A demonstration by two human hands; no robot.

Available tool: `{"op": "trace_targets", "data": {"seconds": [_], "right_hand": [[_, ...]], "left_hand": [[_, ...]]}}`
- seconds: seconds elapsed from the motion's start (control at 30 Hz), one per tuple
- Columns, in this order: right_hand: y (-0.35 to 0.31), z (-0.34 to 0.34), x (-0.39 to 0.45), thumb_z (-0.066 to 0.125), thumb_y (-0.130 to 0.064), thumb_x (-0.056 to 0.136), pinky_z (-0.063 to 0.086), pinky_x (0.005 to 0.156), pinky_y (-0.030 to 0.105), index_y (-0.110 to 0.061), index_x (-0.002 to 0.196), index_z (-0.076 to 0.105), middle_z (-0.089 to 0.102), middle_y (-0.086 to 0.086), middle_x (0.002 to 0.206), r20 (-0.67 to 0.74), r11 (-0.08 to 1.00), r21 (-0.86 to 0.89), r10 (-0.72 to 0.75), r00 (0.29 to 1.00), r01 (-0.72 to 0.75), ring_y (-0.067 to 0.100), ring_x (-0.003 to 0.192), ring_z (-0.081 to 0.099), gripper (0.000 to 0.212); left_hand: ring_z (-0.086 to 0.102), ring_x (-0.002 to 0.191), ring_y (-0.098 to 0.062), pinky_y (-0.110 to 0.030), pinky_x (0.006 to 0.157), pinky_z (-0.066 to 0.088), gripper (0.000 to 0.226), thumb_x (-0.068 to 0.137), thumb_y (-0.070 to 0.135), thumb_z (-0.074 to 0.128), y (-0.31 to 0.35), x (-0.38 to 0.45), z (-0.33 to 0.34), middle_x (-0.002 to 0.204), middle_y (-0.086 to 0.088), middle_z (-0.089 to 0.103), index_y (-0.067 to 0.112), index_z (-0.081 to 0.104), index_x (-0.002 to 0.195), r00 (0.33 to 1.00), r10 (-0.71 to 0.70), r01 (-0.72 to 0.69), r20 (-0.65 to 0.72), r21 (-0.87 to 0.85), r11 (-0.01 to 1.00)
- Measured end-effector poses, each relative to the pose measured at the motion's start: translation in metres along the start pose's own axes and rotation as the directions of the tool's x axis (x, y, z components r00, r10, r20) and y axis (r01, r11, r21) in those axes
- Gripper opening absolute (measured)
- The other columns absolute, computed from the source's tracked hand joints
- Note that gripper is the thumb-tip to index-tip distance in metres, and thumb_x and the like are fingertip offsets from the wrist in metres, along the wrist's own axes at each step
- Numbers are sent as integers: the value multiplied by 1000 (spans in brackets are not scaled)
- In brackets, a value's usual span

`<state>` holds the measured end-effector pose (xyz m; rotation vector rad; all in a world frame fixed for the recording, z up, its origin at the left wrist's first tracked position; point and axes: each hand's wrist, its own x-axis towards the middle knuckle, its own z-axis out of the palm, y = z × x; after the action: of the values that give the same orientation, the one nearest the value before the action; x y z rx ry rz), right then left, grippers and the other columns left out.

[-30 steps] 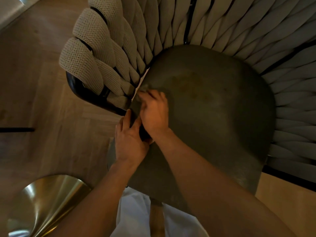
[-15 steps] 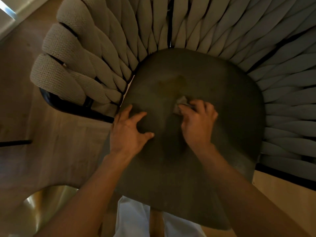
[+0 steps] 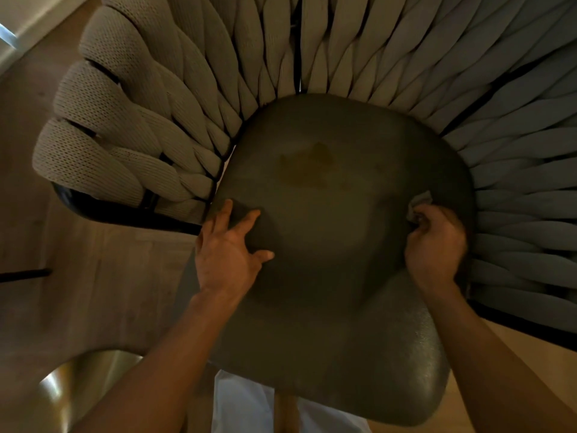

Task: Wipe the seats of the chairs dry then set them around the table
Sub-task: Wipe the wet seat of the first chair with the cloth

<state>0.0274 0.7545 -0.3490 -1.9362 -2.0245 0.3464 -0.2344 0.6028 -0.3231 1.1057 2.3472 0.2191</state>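
A chair with a dark grey seat cushion and a curved back of woven grey straps fills the view from above. A damp-looking patch marks the seat toward the back. My left hand rests on the seat's left edge with its fingers spread flat. Near the seat's right edge, my right hand grips a small crumpled grey cloth and presses it against the cushion. Most of the cloth is hidden under the fingers.
The chair stands on a light wooden floor. A shiny gold metal cone-shaped base sits at the lower left. A thin dark bar lies at the left edge. White clothing shows below the seat's front edge.
My right hand has swept the cloth from the seat's left side across the middle to the right edge. My left hand has flattened onto the seat's left edge.
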Motion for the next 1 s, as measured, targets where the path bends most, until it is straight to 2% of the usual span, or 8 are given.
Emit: {"op": "trace_targets", "data": {"seconds": [0.17,0.33,0.47,0.57,0.67,0.73,0.83,1.0], "right_hand": [[-41,15,-13,55,5,75,51,83,44,-9,101,71,67,15,104,-6,993,12,-114,993,114,38,93,62,34],[-109,41,-28,56,-4,65,53,84,41,-17,100,73,68,10,103,84,953,68,-299,951,294,34,90,63,41],[-171,60,-38,64,-5,65,50,80,36,-20,102,73,68,7,103,188,920,109,-391,901,376,30,91,63,41],[-212,73,-42,58,-8,73,48,79,39,-18,99,73,68,7,101,294,867,142,-497,816,477,29,93,62,32],[-241,82,-37,52,-6,77,44,75,38,-15,96,73,67,8,94,306,809,161,-585,751,565,30,91,61,30],[-246,86,-31,48,-7,84,40,83,38,-17,109,70,64,6,110,357,779,120,-613,705,616,29,104,56,34],[-233,83,-25,43,-11,89,37,90,40,-22,118,65,55,4,126,407,737,54,-632,659,674,29,114,46,38],[-175,66,-13,57,-9,77,45,79,44,-18,115,68,62,9,110,314,780,0,-594,741,626,35,99,54,40]], "left_hand": [[22,144,-26,-50,112,32,78,72,46,80,-5,-1,4,160,-1,21,42,44,141,1000,12,-12,-12,-16,1000],[16,147,-24,-49,117,23,76,78,47,74,-7,-7,8,161,-2,17,38,39,145,999,41,-41,-23,-11,999],[14,148,-26,-45,120,12,73,84,41,70,-3,-11,11,161,-6,19,31,36,148,998,57,-56,-22,30,998],[34,140,-34,-52,115,29,59,79,24,75,-2,-15,15,147,-14,45,16,56,135,993,93,-95,-75,-28,995],[62,110,-35,-52,90,52,36,73,10,77,-8,-21,20,114,-15,67,8,71,108,969,185,-199,-165,-69,978],[65,98,-31,-47,80,56,30,74,9,77,-8,-23,18,106,-12,69,9,72,103,959,229,-243,-165,-75,967],[62,105,-28,-47,85,54,30,80,17,73,-7,-18,14,113,-10,67,13,70,109,962,232,-243,-142,-66,968],[47,127,-31,-48,104,43,50,83,23,71,2,0,6,137,-10,54,19,59,131,976,165,-176,-138,-69,982]]}}
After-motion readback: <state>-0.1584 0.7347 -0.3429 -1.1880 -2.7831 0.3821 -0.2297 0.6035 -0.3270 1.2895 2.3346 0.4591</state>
